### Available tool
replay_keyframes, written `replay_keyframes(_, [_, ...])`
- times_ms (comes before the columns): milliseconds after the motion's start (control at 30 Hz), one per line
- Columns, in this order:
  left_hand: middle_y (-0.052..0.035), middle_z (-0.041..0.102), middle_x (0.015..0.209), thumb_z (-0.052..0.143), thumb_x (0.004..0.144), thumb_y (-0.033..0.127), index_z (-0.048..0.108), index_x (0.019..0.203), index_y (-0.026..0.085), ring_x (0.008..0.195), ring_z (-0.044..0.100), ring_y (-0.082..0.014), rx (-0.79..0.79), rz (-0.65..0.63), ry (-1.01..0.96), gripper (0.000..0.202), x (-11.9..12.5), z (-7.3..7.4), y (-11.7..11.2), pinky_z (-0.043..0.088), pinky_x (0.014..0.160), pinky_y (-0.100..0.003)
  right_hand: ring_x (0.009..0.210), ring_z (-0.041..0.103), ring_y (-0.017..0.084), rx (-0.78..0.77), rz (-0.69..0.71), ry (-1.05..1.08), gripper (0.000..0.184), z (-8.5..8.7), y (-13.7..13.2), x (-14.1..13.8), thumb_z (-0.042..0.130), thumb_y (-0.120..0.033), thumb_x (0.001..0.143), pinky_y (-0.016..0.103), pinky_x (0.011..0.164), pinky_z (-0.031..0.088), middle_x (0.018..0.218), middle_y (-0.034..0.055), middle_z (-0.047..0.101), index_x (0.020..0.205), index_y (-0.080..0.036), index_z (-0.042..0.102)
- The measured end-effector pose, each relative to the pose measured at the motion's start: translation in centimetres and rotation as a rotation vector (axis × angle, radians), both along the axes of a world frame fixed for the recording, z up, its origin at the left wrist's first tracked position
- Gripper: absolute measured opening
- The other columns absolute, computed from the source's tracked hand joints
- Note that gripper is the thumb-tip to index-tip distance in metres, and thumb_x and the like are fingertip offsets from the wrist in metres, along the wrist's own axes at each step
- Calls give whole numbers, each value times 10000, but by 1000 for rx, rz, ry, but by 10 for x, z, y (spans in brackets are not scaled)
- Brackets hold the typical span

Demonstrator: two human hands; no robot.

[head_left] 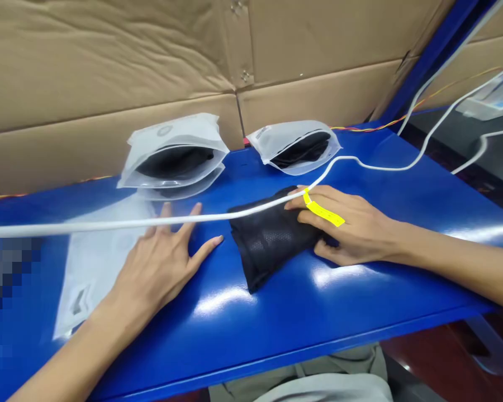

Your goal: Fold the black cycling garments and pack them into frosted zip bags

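Note:
My right hand (352, 226) lies flat on a folded black mesh fabric piece (268, 240) in the middle of the blue table (276, 318), fingers stretched over its right end. A yellow tag (322, 210) rests across my right fingers. My left hand (163, 262) is spread flat on the table, fingers apart, just left of the fabric and touching the edge of a flat clear plastic bag (94, 268). A white cable (109, 224) runs across the table above both hands.
Two open frosted pouches with black fabric inside stand at the back, one at the left (174, 153) and one at the right (295, 146). Cardboard sheets (109, 72) wall off the rear. More white cables (456, 100) and a blue post (427, 61) are at the right.

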State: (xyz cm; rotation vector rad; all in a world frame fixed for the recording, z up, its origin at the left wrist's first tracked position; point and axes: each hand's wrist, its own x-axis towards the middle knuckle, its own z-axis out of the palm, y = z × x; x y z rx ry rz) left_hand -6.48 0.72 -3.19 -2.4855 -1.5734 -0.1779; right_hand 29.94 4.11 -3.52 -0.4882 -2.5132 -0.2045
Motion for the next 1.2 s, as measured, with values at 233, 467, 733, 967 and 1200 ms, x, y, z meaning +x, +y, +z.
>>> replay_keyframes(233, [-244, 516, 1614, 419, 1055, 325, 537, 1564, 157, 1378, 628, -453, -15, -58, 9, 548, 33, 5, -10, 687, 854, -539, 1269, 641, 324, -29, 203, -18, 265, 2, -1, 0, 565, -284, 983, 520, 1040, 575, 1280, 197, 672, 1208, -144, 585])
replay_keyframes(467, [-181, 708, 1419, 476, 994, 260, 717, 1220, 140, 1244, 737, -328, -148, -306, -148, 351, 42, 26, -11, 673, 972, -452, 1247, 668, 301, 45, 241, -15, 182, 3, -1, 1, 490, -297, 1078, 489, 1017, 601, 1229, 179, 706, 1140, -164, 597])
replay_keyframes(733, [-107, 778, 1177, 464, 1064, 262, 709, 917, 183, 1014, 780, -243, -80, -329, -199, 296, 50, 27, -14, 659, 858, -347, 1220, 675, 308, 18, 292, -3, 163, 2, -2, 2, 528, -255, 1008, 494, 1022, 599, 1199, 183, 693, 1124, -162, 595])
replay_keyframes(967, [-301, 554, 1505, 554, 1023, 495, 595, 1499, 154, 1362, 557, -566, 126, 24, 88, 587, 46, 21, -16, 538, 994, -744, 1190, 681, 307, 9, 294, 7, 154, 3, -2, 0, 513, -267, 1021, 491, 991, 614, 1167, 178, 691, 1109, -165, 588])
replay_keyframes(1200, [-274, 674, 1361, 430, 1058, 470, 505, 1600, 149, 1227, 696, -503, -87, 95, 74, 634, 30, 11, -15, 613, 938, -652, 1224, 664, 301, 0, 304, 4, 162, 2, -1, 1, 530, -259, 1013, 487, 996, 608, 1186, 179, 688, 1130, -167, 594])
